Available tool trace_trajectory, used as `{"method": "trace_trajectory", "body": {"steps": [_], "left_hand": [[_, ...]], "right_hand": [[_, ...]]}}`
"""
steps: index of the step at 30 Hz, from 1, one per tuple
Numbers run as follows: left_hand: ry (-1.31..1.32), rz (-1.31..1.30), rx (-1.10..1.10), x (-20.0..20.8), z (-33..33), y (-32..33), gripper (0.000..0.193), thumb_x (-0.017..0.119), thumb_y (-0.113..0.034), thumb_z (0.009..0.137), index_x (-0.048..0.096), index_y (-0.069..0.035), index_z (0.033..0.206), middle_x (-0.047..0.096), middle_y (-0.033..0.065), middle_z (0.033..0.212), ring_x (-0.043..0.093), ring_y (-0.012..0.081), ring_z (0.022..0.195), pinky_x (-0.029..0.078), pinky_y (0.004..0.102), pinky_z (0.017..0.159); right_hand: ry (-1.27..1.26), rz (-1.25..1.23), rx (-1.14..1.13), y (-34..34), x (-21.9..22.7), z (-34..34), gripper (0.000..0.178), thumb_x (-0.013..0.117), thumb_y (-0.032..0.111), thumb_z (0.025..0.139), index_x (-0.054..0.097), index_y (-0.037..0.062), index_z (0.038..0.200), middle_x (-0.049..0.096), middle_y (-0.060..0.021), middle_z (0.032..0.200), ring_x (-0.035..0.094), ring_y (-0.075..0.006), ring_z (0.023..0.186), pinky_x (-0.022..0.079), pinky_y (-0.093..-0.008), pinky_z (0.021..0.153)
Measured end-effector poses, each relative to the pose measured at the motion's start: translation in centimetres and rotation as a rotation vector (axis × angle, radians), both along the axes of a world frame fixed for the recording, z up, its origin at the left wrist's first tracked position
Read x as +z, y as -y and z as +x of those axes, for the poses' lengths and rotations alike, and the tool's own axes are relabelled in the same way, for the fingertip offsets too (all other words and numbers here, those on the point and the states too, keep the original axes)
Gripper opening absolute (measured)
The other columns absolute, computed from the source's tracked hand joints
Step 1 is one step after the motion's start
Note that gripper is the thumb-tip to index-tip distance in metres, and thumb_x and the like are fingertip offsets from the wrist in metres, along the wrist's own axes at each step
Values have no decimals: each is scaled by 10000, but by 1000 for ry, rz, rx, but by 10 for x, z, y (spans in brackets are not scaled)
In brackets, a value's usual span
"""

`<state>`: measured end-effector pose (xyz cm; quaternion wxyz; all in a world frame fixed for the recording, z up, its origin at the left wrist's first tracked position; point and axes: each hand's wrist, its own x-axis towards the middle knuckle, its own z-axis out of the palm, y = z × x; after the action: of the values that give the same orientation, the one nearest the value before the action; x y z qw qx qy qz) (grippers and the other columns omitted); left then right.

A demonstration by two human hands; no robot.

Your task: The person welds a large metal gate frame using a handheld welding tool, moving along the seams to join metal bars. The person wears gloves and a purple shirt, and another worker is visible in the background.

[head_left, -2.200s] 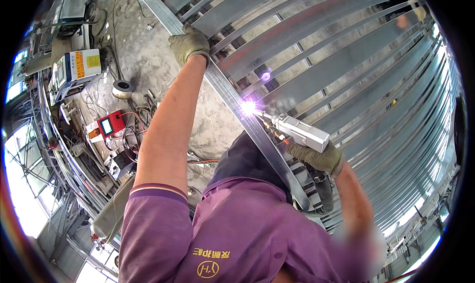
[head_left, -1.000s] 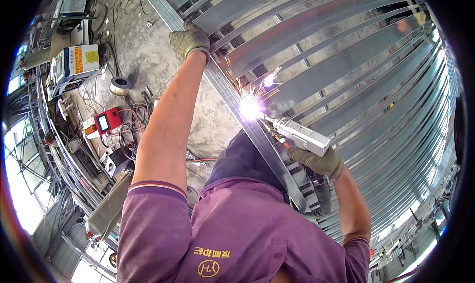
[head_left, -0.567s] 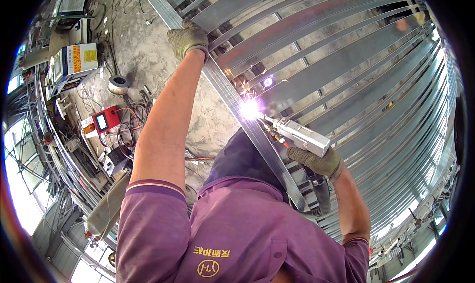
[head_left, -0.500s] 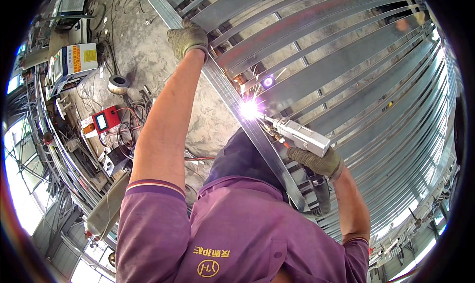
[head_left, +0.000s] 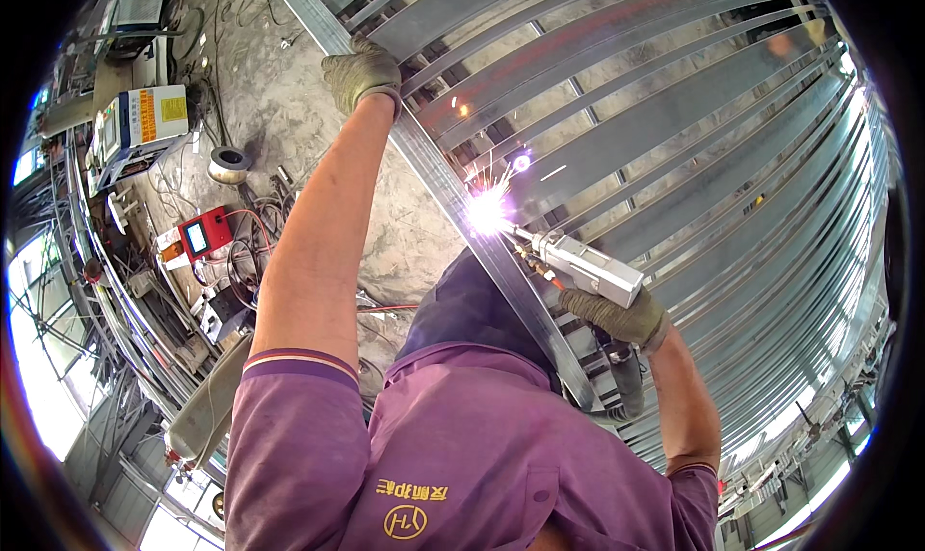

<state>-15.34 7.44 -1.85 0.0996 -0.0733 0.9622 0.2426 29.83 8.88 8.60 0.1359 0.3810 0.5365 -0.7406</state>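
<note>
Right grip (head_left: 617, 315) holds torch (head_left: 590, 265); purple shirt (head_left: 453, 426) bears yellow lettering (head_left: 412, 491).

Blotchy grey floor (head_left: 279, 93); bright, paned windows (head_left: 43, 382) at far left and lower left

Lower centre, a purple shirt (head_left: 453, 426) bears a round yellow emblem (head_left: 406, 523); its short sleeves (head_left: 299, 435) end in striped trim (head_left: 302, 359). Trousers (head_left: 461, 305) are dark navy, the 2 gloves (head_left: 364, 75) olive-grey.
</note>
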Motion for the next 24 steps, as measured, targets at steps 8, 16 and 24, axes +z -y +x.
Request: {"method": "trace_trajectory", "body": {"steps": [8, 16, 24], "left_hand": [[-18, 3, -14, -10, -4, 3, 696, 519, -552, 1034, 497, 44, 1393, 620, 306, 1380, 662, 470, 1233, 538, 535, 1035], [-20, 0, -26, -6, -4, 2, 696, 528, -539, 1033, 493, 50, 1402, 616, 310, 1395, 655, 473, 1247, 529, 534, 1047], [-38, -12, -1, -12, -6, 2, 665, 542, -528, 1029, 512, 37, 1378, 634, 299, 1367, 664, 470, 1228, 542, 536, 1028]], "right_hand": [[59, -71, 19, -4, 8, -2, 609, 881, 250, 932, 641, 84, 1467, 751, -4, 1117, 646, -70, 867, 575, -271, 728], [35, -111, 19, -3, 5, -1, 661, 881, 260, 932, 601, 79, 1502, 737, -35, 1205, 650, -104, 997, 585, -292, 837], [24, -34, 5, 4, -5, 9, 642, 899, 274, 916, 632, 68, 1462, 748, -30, 1177, 660, -98, 990, 591, -290, 831]]}}
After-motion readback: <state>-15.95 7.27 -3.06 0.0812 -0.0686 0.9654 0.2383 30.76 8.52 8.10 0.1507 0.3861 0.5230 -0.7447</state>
